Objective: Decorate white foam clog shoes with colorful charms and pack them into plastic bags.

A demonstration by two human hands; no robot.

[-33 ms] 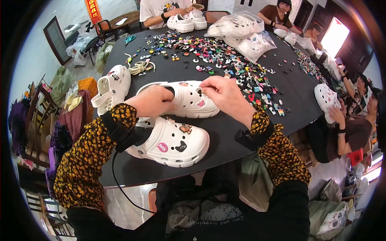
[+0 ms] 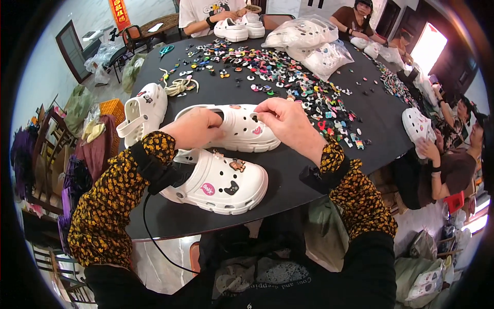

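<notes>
A white clog lies across the table in front of me, toe to the right. My left hand grips it at the foot opening, with some fingers hidden inside. At the toe, my right hand pinches a small dark shoe charm against the holed upper; most of it is covered by the fingers. A pink charm sits just below. Nearer to me stands a second white clog bearing a pink charm, a black game-controller charm and a brown figure charm.
Another white clog stands at the left beside a bundle of cord. Many loose charms spread over the dark table. Bagged clogs lie at the back. Co-workers handle clogs at the far side and right. A black cable hangs near my left arm.
My hands and the clogs before me stay in place. At the right, a co-worker's hand has shifted slightly on the clog held there.
</notes>
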